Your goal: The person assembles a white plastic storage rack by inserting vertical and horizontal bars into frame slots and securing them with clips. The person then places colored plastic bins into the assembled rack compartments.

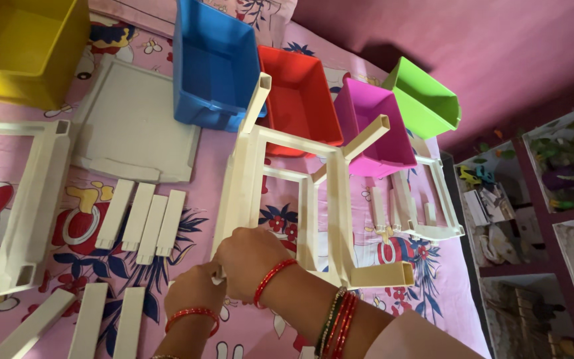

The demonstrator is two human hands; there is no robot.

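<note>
A cream plastic frame (332,174) made of square tubes stands tilted on a pink patterned bedsheet (200,199). My right hand (247,256), with red bangles on the wrist, grips the frame's lower left corner. Just below it, my left hand (194,289) presses against the same corner from beneath. Whether a small piece sits between my fingers is hidden.
Yellow (24,46), blue (210,66), red (300,96), magenta (373,126) and green (423,100) bins line the back. A flat cream panel (131,126), another frame (28,206) at left, one more (426,199) at right, and several loose cream bars (141,223) lie around. Shelves (539,219) stand at right.
</note>
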